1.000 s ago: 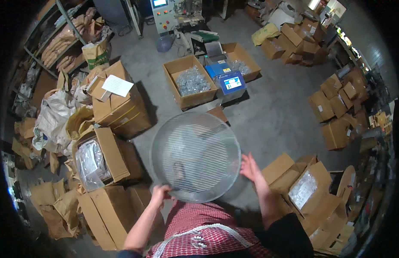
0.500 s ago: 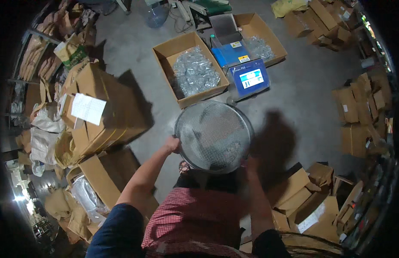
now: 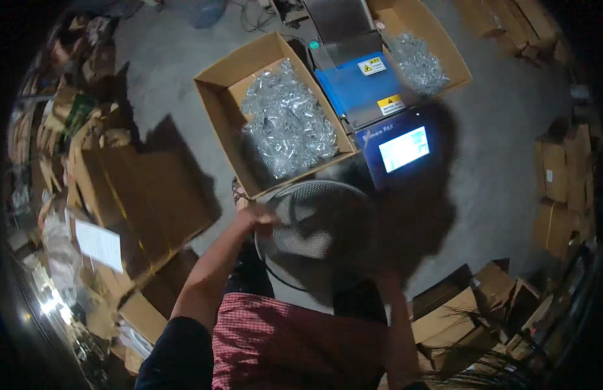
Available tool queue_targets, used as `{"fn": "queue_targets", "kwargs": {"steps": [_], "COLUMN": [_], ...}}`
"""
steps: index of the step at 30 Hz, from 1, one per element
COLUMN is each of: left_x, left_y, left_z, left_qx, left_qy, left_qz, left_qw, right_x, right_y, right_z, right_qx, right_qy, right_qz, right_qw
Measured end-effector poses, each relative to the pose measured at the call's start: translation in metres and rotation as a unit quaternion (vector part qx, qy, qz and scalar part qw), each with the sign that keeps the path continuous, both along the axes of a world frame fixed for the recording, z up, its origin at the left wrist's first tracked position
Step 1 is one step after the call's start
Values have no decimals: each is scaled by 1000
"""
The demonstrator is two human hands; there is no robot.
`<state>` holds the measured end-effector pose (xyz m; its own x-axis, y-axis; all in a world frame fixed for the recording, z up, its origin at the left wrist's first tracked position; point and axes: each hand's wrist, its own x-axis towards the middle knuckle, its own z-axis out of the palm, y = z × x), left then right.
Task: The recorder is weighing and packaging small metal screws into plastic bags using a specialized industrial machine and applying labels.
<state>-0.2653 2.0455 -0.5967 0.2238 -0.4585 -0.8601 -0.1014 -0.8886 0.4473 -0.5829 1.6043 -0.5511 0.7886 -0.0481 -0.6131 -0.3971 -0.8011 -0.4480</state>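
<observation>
A round wire-mesh basket (image 3: 305, 244) is in front of my legs, just below the near corner of an open cardboard box (image 3: 219, 91). Its right part lies in deep shadow. My left hand (image 3: 261, 218) is closed on the left side of its rim, somewhat blurred. Low at the basket's right, my right hand (image 3: 387, 281) is dark, and its fingers cannot be made out. Crinkled clear plastic pieces (image 3: 288, 123) are heaped in the box. Right of it stands a blue machine (image 3: 360, 75) with a lit screen (image 3: 404, 149).
A second cardboard box (image 3: 456, 62) with similar clear pieces sits behind the machine. On the left stands a large carton (image 3: 152, 201) with a white paper sheet (image 3: 98, 245) on it. Opened cartons (image 3: 451, 318) are piled at the lower right, and more cartons (image 3: 565, 169) line the right side.
My view has come closer to the box and the machine. The basket has gone lower between them and my legs, and its right part has passed into shadow.
</observation>
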Motion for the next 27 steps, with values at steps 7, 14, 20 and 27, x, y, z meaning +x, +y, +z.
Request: {"fn": "queue_targets", "kwargs": {"steps": [7,14,20,27], "left_x": [223,239,256,165], "left_y": [-153,-177,-147,-135], "left_z": [25,-52,-101,19], "left_qx": [74,27,-27,-311], "left_qy": [-250,-364,-342,23], "left_qz": [168,169,227,657], "left_qw": [951,915,911,686], "right_x": [114,259,324,298], "right_y": [1,114,172,116], "right_z": [49,13,5,44], "right_qx": [16,-143,64,107], "right_qy": [-87,-224,-285,-188], "right_qz": [-416,-246,-244,-327], "right_qw": [905,932,925,920]}}
